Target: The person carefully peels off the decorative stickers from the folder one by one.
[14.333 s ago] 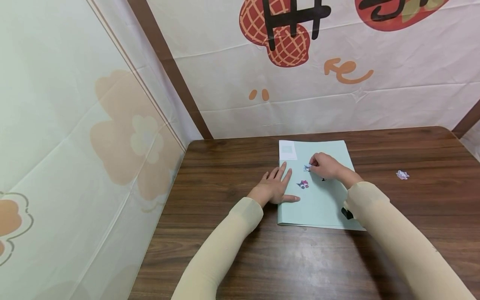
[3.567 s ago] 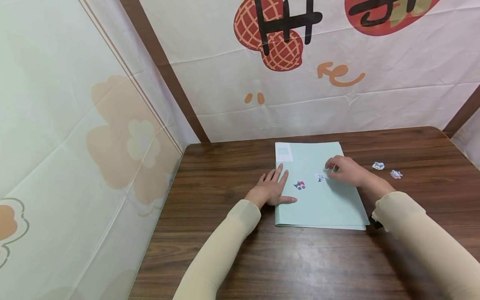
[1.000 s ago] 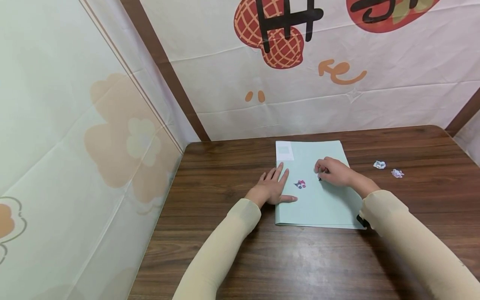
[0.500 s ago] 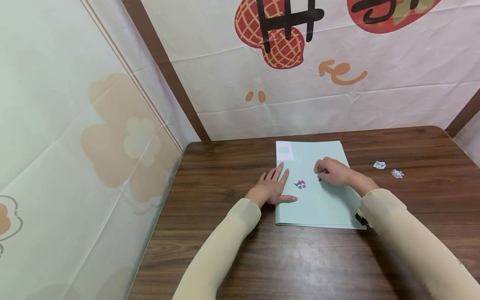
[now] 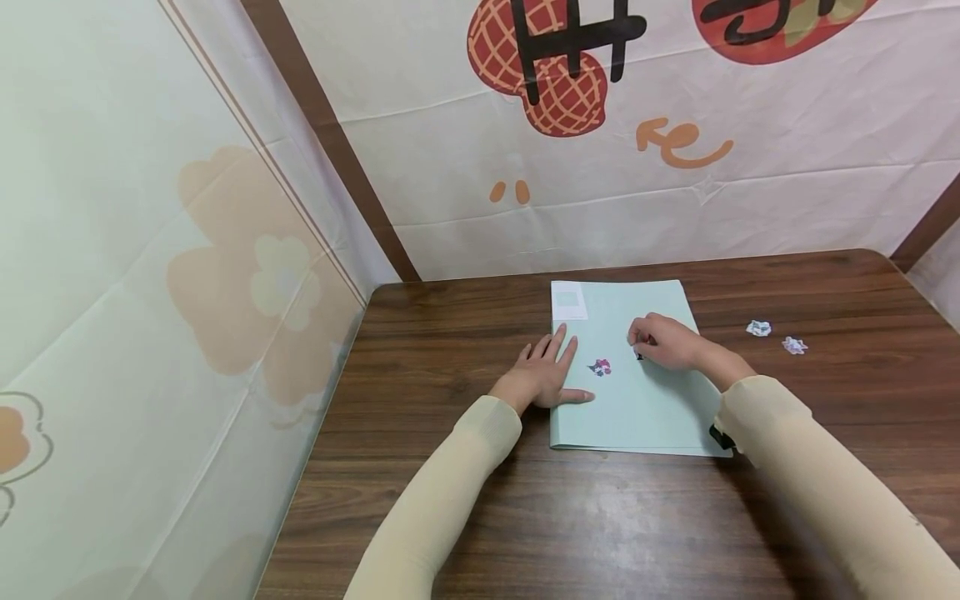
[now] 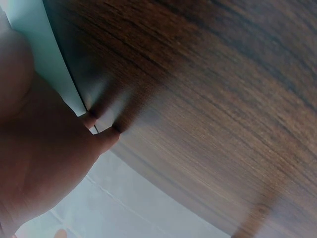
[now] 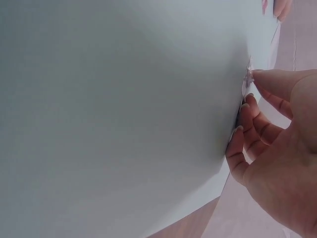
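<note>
A pale green folder (image 5: 637, 417) lies on the table, a white label in its far left corner. My left hand (image 5: 542, 375) rests spread on the folder's left edge; in the left wrist view, fingertips of the left hand (image 6: 44, 144) reach the wood. My right hand (image 5: 663, 340) is over the middle of the folder, thumb and fingertips pinching a small sticker (image 7: 247, 77) at its edge. Much of that sticker is hidden behind the fingers in the head view. Between the hands, a pink and dark cartoon sticker (image 5: 600, 367) lies flat on the folder.
Two small cut-out stickers lie on the wood right of the folder: a blue and white one (image 5: 758, 328) and a pale purple one (image 5: 795, 345). The brown table (image 5: 465, 333) meets printed cloth (image 5: 450, 242) at its back and left.
Since the oldest frame, the blue and white sticker has gone from the folder to the table at right. The right hand has then come left onto another sticker; the left hand stays put.
</note>
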`<action>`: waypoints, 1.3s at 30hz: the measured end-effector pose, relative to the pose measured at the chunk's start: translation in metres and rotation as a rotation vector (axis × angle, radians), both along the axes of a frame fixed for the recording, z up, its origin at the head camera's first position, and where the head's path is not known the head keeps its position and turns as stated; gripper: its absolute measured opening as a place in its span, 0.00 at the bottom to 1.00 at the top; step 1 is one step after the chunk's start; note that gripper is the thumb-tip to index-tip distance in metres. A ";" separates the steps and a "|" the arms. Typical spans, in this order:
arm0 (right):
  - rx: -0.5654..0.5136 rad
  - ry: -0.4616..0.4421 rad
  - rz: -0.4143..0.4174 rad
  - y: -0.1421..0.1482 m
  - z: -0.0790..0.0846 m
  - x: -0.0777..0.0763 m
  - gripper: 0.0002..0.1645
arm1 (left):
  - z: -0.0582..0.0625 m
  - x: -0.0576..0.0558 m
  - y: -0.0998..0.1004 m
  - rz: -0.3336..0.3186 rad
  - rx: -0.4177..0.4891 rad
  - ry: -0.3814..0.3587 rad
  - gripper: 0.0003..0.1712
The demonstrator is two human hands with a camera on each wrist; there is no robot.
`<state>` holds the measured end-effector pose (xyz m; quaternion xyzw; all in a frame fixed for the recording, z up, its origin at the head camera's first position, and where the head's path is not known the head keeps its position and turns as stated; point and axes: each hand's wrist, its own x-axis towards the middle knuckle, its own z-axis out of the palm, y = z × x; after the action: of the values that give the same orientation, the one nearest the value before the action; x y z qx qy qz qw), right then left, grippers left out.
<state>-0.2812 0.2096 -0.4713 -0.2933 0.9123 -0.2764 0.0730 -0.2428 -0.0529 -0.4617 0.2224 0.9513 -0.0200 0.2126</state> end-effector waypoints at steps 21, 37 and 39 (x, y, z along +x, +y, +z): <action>-0.034 -0.054 -0.015 0.004 -0.004 -0.004 0.03 | 0.002 0.001 -0.001 0.000 0.008 -0.005 0.59; -0.061 -0.094 -0.039 0.005 0.001 -0.001 0.02 | -0.001 -0.001 0.000 -0.002 0.000 -0.001 0.59; -0.066 -0.098 -0.041 0.004 0.001 0.000 0.02 | -0.002 -0.001 0.000 -0.003 0.000 0.000 0.59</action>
<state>-0.2812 0.2140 -0.4698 -0.2627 0.9039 -0.3217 0.1022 -0.2437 -0.0533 -0.4636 0.2241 0.9509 -0.0201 0.2127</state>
